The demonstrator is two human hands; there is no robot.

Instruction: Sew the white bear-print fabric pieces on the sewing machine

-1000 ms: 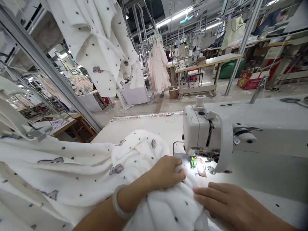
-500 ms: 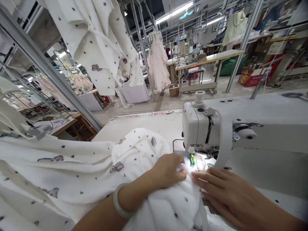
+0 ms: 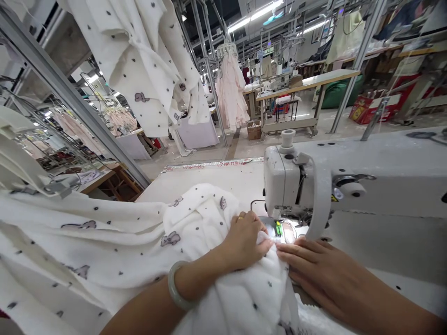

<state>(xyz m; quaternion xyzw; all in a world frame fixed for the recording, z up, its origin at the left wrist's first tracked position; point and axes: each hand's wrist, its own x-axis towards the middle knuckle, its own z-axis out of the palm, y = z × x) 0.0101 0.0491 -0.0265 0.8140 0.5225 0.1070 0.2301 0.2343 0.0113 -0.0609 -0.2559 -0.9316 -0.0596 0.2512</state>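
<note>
"Reading the station with the left hand [image 3: 244, 239] as the clock centre and twelve straight ahead: what is its state?"

"Clamped. Thumb and fingers pinch a fold of the white printed cloth [image 3: 209, 232]. A pale bracelet [image 3: 172, 284] encircles the wrist; a ring [image 3: 240, 217] sits on one finger."

"And the right hand [image 3: 324, 270]?"

"At four o'clock. Fingers extended and together, fingertips against the cloth near the pinched fold. Its thumb is hidden, so I cannot tell whether it grips."

"State the position of the cloth."

"Bunched on the white bench [image 3: 206, 174] at ten o'clock, trailing off toward nine, and spread beneath the left forearm. Its front part hangs over toward six."

"And the sewing machine [image 3: 380, 190]?"

"Head at one o'clock, body extending toward three. The lit needle area lies just beyond the fingertips, beside a small green-and-yellow part [image 3: 278, 228]."

"Surroundings?"

"Matching hanging cloth [image 3: 150, 70] at eleven; pale pink garments [image 3: 230, 93] on a rail at twelve, well apart from the bench."
</note>
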